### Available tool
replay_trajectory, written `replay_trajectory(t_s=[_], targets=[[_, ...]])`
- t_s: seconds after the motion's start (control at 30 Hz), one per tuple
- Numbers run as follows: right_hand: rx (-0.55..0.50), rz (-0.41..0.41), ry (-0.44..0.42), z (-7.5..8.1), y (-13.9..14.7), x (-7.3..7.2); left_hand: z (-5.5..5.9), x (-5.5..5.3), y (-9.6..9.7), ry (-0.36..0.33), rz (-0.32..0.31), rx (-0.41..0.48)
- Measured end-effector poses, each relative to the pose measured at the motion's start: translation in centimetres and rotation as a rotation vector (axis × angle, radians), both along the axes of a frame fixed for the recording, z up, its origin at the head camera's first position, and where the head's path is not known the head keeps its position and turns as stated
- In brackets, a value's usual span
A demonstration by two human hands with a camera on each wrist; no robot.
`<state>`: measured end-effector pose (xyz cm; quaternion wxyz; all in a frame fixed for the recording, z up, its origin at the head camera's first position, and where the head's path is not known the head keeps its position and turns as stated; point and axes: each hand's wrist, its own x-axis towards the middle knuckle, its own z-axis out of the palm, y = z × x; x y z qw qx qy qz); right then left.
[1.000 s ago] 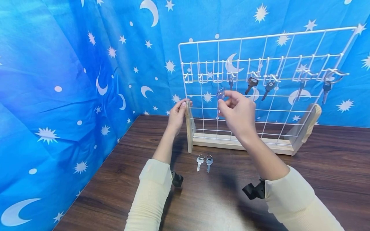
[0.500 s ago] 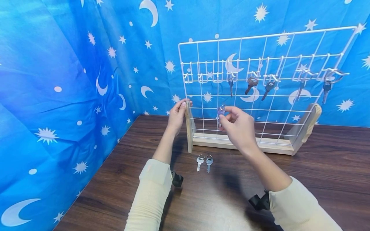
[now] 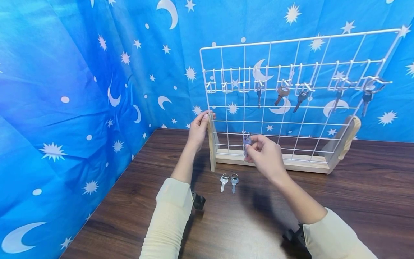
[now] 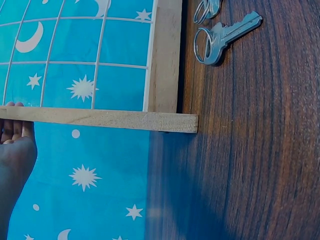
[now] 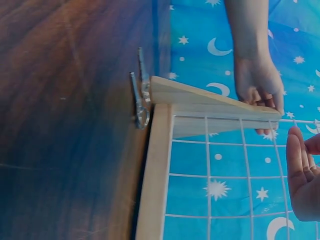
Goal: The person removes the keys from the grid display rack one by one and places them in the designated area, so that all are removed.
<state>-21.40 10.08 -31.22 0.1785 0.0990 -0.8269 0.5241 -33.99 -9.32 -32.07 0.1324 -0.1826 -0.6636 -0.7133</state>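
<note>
My right hand (image 3: 266,156) pinches a key (image 3: 247,140) with a purplish head and a small ring, low in front of the white wire grid (image 3: 300,124). In the right wrist view only part of that hand (image 5: 302,180) shows, with the key out of sight. My left hand (image 3: 198,132) grips the upper end of the rack's left wooden side (image 3: 211,144), its fingers round the edge. On the table just in front of the rack lie two silver keys, a left key (image 3: 224,182) and a right key (image 3: 234,183), each with a ring.
Several keys, among them a brown key (image 3: 282,94), hang from white hooks along the grid. Bare hooks (image 3: 227,86) are at its left. The rack's wooden base (image 3: 304,166) stands on a dark table (image 3: 136,187) before a blue curtain (image 3: 106,72).
My right hand has come down along the grid with the pinched key, from just below the hooks to near the base. My left hand has stayed on the rack's side.
</note>
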Motion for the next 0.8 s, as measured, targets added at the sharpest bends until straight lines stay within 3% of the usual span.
replay_trajectory(t_s=[0.5,0.8], targets=[[-0.119,0.184,-0.314,-2.4,0.4,-0.9,0.1,0.1,0.1,-0.003,-0.002,0.013],[-0.175,0.239,-0.47,-4.1,0.6,-1.4,0.1,0.1,0.1,0.004,0.0,0.013]])
